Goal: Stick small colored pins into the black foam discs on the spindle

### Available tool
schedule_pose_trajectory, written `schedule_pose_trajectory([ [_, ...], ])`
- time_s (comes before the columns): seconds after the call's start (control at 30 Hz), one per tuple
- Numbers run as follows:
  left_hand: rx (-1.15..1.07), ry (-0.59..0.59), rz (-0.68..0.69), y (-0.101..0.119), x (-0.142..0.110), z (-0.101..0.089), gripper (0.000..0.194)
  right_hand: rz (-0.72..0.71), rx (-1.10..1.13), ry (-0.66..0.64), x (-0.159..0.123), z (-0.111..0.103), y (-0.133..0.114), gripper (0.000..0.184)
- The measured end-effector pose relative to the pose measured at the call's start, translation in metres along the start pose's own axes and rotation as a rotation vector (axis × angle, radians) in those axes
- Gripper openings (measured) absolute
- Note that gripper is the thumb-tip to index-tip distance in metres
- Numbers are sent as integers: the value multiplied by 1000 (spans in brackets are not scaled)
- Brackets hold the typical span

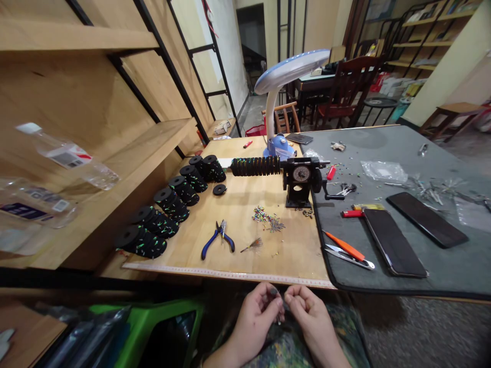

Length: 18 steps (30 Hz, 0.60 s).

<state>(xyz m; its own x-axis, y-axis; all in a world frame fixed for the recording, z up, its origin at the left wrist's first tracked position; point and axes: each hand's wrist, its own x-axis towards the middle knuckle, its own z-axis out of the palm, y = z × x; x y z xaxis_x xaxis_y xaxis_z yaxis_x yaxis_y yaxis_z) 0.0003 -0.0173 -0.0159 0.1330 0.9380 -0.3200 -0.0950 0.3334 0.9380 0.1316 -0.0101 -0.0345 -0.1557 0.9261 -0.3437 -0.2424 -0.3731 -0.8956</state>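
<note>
My left hand (256, 322) is closed in a pinch just below the table's front edge, with a small dark piece at its fingertips too tiny to name. Beside it, my right hand (313, 321) is also pinched closed; what it grips, if anything, is hidden. Nearest on the wooden table (215, 260) lie blue-handled pliers (218, 239), a small bundle of thin wires (252, 246) and a pile of colourful beads (261, 214). Behind them stands a black hand-crank winder (299, 181) carrying a long black-corded coil (256, 166).
Several black-corded spools (172, 203) line the left side. A blue lamp (280, 145) stands at the back. On the grey mat (356, 168) lie phones (395, 243), thread snips (349, 255), an orange tool (345, 245) and lighters. Bottles (69, 156) rest on the left shelf.
</note>
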Motion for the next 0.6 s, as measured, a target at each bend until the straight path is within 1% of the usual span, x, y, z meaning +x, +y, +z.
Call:
schedule_pose_trajectory([
  [0.27, -57, 29, -42, 2, 3, 0, 34, -70, -78, 15, -2, -3, 3, 45],
  [0.47, -114, -10, -75, -7, 6, -2, 31, -148, -197, 16, -3, -7, 14, 40],
  [0.6, -91, -27, -64, -6, 7, -2, 29, -176, -257, 47, -3, -9, 15, 40],
])
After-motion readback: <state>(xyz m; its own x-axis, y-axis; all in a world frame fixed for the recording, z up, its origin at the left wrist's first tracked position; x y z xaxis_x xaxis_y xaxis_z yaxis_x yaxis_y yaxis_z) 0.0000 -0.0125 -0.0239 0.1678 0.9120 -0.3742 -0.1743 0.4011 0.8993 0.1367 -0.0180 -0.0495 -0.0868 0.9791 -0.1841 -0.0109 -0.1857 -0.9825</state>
